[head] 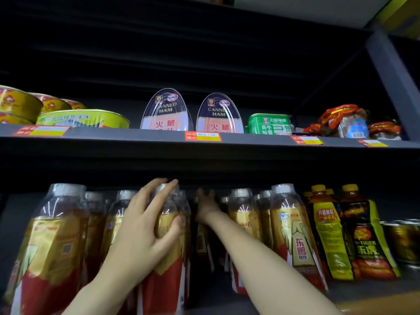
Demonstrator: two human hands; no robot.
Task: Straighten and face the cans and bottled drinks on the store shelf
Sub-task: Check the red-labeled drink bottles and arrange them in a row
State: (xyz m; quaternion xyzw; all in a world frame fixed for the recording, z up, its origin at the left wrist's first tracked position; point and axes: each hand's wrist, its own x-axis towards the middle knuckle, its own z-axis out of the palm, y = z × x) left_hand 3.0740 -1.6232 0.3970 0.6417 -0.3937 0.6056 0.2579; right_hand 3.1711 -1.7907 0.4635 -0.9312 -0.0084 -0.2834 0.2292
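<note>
Amber drink bottles with red and gold labels fill the lower shelf. My left hand [145, 226] grips a front bottle [169, 253] near the middle, fingers round its neck and thumb on its label. My right hand [205, 205] reaches deep into the dark gap to the right of that bottle, toward bottles at the back; its fingertips are lost in shadow. More such bottles stand at the left [52, 242] and right [293, 230].
Yellow-capped bottles [327, 235] and black tiger-label bottles [363, 237] stand at the right, dark cans [402, 242] beyond. The upper shelf [136, 138] holds round yellow tins [84, 119], two canned hams [167, 112], a green tin [269, 123] and red wrapped packs [341, 121].
</note>
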